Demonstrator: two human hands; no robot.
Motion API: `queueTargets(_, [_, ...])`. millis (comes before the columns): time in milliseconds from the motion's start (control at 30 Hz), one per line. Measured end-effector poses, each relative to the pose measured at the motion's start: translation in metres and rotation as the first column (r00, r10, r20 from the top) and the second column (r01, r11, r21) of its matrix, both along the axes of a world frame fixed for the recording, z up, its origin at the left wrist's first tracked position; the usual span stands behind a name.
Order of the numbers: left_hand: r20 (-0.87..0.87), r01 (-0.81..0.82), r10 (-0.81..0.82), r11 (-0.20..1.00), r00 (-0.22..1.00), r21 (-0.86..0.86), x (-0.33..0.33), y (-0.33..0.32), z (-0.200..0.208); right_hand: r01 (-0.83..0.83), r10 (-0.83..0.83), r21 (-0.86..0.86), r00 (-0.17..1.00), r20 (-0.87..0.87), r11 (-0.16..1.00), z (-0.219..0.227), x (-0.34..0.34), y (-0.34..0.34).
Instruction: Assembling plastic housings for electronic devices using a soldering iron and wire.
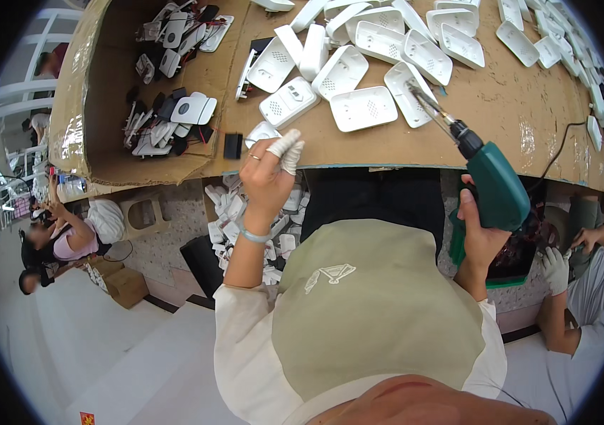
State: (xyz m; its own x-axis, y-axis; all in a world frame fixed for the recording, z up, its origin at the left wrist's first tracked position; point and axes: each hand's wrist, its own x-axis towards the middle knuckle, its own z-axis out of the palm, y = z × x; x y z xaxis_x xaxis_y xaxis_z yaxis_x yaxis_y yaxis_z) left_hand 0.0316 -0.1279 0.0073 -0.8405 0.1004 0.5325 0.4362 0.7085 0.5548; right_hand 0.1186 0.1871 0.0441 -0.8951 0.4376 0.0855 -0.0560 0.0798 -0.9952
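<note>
My right hand (483,237) is wrapped round the grip of a dark green electric screwdriver (498,185). The tool's long bit slants up and left, its blurred tip over a white plastic shell (403,83). My left hand (268,180) is at the table's near edge, with white wrapping on two fingers whose tips come together. Anything pinched between them is too small or hidden to make out. Just beyond its knuckles sits a small white part (263,132). A white housing with a grille (289,103) and an open tray-like shell (364,109) lie farther off.
A cardboard box (75,106) on the left holds white and black parts with wires. Many white shells crowd the far side of the cardboard-covered table (500,134). A black block (232,146) lies near the edge. A co-worker's gloved hand (554,270) shows at right.
</note>
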Motion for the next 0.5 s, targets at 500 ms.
queueTargets(500, [0.16, 0.038, -0.027, 0.997, 0.987, -0.066, -0.019, 0.06, -0.008, -0.282, 0.269, 0.171, 0.958, 0.098, 0.944, -0.006, -0.011, -0.001])
